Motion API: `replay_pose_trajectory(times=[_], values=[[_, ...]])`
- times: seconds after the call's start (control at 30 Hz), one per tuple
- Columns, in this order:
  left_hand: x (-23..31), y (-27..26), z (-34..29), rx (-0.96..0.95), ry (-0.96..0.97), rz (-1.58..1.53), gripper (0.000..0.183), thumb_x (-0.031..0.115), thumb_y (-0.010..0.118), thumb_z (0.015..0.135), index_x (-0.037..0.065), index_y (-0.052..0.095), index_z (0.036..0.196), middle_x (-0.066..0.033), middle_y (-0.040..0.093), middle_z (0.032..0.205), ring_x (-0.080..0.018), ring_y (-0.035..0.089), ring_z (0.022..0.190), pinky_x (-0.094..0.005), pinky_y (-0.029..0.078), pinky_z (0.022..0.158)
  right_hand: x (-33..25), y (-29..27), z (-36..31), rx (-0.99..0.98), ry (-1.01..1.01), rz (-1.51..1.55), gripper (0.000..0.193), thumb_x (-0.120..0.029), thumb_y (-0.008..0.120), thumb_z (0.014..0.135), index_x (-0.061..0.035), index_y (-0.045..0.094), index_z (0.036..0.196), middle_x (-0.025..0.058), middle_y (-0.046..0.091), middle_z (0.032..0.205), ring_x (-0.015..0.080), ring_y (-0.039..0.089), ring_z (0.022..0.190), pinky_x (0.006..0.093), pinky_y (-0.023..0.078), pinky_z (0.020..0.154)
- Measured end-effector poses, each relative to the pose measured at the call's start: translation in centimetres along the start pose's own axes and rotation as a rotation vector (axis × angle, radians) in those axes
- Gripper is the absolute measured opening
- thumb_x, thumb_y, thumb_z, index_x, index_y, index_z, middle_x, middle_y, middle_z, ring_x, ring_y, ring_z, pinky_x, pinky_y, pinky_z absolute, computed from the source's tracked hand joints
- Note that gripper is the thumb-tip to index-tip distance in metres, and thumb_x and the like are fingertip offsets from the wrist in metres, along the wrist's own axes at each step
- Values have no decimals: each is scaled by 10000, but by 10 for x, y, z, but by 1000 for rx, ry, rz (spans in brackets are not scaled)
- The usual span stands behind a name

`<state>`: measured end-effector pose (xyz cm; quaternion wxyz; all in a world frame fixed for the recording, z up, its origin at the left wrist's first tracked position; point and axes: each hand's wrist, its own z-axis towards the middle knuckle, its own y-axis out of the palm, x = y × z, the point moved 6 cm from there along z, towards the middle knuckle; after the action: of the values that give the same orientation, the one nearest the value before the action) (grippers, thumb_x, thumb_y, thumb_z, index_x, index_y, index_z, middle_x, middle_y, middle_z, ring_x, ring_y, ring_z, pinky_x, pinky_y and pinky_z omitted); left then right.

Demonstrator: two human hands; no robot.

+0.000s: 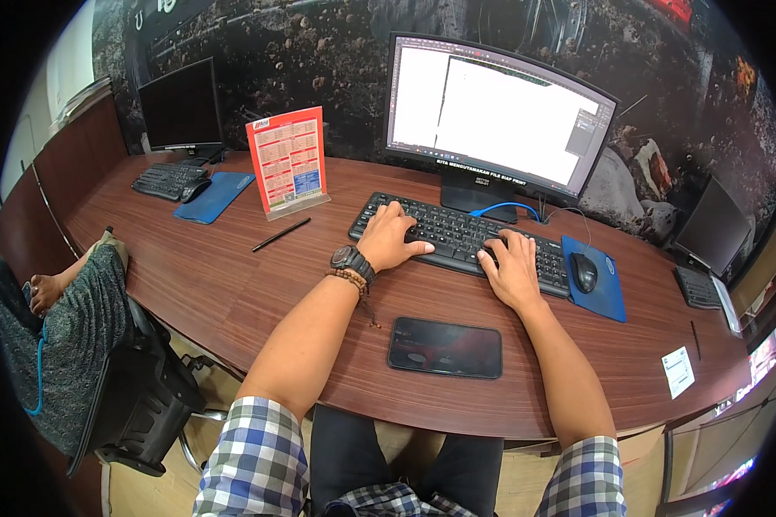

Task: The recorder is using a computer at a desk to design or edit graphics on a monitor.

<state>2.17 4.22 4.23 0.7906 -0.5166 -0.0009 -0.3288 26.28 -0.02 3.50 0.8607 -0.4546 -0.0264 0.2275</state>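
Both my hands rest on a black keyboard that lies on the brown wooden desk. My left hand, with a dark watch and a beaded bracelet on its wrist, covers the left end of the keys, fingers spread. Over the right part of the keys lies my right hand, fingers also apart and holding nothing. Behind the keyboard stands a lit curved monitor with a mostly white window. A black phone lies flat between my forearms. Right of the keyboard, a black mouse sits on a blue mouse pad.
A red-and-white price stand and a black pen are to the left. Farther left are a dark monitor, keyboard and second mouse pad. A person sits at far left. A paper slip lies right.
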Motion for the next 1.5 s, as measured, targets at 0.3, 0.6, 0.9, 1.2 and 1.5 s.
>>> replay_pose_trajectory(times=[0.3, 0.6, 0.9, 1.2, 1.5], values=[[10, -4, -1, -14, -70, 130, 681, 535, 793, 802, -10, 706, 1202, -202, 549, 1171, -372, 504, 1159, -458, 448, 1008, 0, -2, 0, 12, -11, 8, 369, -364, 608, 967, -54, 693, 1149, 187, 534, 1300, 374, 433, 1301, 593, 220, 1167], [5, -10, -1, -47, -188, 102, 814, 561, 820, 763, 0, 611, 1315, -280, 420, 1335, -443, 474, 1235, -501, 471, 1029, -3, 0, 0, 7, -6, 4, 368, -363, 608, 968, -55, 694, 1150, 183, 533, 1312, 373, 430, 1308, 587, 222, 1169], [5, -4, -3, 34, -104, 161, 794, 560, 809, 773, -13, 635, 1295, -245, 474, 1273, -420, 485, 1236, -459, 442, 1045, -2, -1, 0, -4, 5, 8, 371, -363, 605, 970, -56, 693, 1159, 186, 531, 1320, 376, 430, 1307, 586, 224, 1169], [2, 0, 2, 19, 7, 39, 635, 489, 806, 809, -33, 717, 1159, -178, 563, 1113, -340, 510, 1114, -421, 453, 984, -11, 6, 26, -38, -7, 120, 338, -340, 612, 969, -81, 696, 1169, 167, 542, 1319, 347, 436, 1310, 573, 231, 1159], [-1, 4, 2, 71, 34, 34, 352, 319, 675, 957, 5, 733, 1103, -155, 583, 1095, -325, 531, 1056, -429, 457, 960, -56, 54, 65, -256, -21, -3, 393, -448, 498, 1017, -206, 682, 1266, 169, 486, 1405, 362, 362, 1392, 652, 167, 1166]])
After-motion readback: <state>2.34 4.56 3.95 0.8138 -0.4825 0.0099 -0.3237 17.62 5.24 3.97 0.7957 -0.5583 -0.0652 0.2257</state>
